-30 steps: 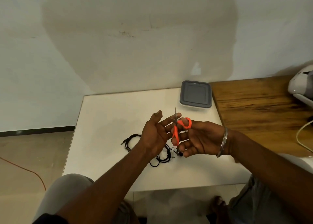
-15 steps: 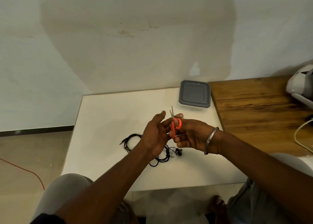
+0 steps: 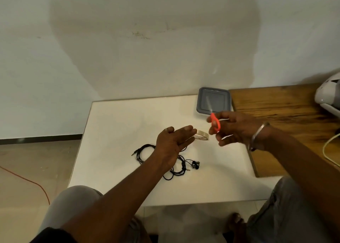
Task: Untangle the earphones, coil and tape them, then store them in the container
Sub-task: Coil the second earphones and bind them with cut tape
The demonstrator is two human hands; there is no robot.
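Scissors [image 3: 214, 122] in right hand [image 3: 237, 130], earphones [image 3: 176, 161] on table [image 3: 117, 132]

view: head, one camera | looks forward and down over a white table [image 3: 117, 150] | faces wall [image 3: 147, 40] | close above both forearms | wide-angle

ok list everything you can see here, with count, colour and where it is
tangled black wired earphones: one, black, middle of white table, partly under left hand
roll of clear tape: one, pale, table centre
orange-handled scissors: one, right hand
grey-lidded plastic container: one, far right table corner, lid on
white table: one, centre
brown wooden surface: one, right
white device: one, right edge
orange cable: one, floor left
left hand: open
right hand: metal bangle at wrist
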